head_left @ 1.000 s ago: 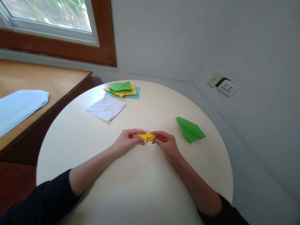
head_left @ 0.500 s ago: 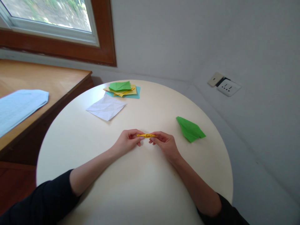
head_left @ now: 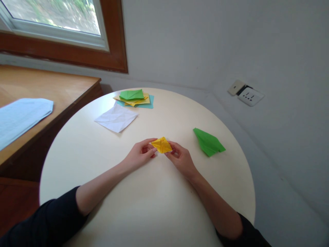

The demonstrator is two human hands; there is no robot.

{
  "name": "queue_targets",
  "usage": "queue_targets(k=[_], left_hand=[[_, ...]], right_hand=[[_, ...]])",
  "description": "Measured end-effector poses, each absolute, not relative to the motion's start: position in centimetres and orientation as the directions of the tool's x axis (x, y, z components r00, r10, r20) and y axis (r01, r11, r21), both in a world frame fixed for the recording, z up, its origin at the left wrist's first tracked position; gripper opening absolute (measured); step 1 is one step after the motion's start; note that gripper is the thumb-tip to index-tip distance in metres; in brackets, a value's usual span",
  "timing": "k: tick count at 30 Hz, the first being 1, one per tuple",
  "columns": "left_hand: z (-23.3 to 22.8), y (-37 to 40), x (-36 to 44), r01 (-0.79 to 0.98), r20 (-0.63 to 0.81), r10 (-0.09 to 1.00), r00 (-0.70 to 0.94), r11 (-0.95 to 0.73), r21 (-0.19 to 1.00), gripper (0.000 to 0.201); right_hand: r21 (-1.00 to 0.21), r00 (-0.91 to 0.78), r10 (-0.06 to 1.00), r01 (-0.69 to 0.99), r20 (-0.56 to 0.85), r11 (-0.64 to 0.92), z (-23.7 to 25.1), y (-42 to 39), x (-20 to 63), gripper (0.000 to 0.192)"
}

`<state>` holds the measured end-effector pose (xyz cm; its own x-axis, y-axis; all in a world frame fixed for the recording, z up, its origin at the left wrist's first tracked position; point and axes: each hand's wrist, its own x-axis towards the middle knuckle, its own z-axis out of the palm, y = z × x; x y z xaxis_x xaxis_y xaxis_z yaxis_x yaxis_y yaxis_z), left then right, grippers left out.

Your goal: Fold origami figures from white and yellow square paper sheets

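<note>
The left hand (head_left: 140, 155) and right hand (head_left: 180, 157) pinch a small folded yellow paper (head_left: 161, 145) between them, fingertips clamped on its opposite ends, just above the round table (head_left: 154, 199). A green paper plane (head_left: 208, 142) lies off to the right.

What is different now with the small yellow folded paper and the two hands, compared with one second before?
The small yellow folded paper was turned: half a second ago it showed only a thin edge, now its broad kite-shaped face tilts up toward the camera. The left hand and right hand kept pinching its two ends, shifting only slightly. The green folded paper plane, white creased sheet and coloured paper stack stayed put.
</note>
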<state>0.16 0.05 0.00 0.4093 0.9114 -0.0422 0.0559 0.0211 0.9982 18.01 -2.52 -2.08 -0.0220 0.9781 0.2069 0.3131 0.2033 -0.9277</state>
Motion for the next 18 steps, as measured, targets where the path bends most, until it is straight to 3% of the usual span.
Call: queue_targets(k=[9,18], left_hand=[[-0.21,0.16,0.19,-0.027,-0.084,0.886,0.456,0.109,0.994,0.052],[-0.18,0.08,0.06,0.02,-0.028,0.92,0.391,0.022,1.0,0.042]], right_hand=[[-0.897,-0.058,0.971,0.372,0.234,0.238,-2.0,-2.62,18.14,0.044],[-0.846,-0.159,0.954,0.443,0.253,0.298,-1.35,-3.07,17.94,0.05]])
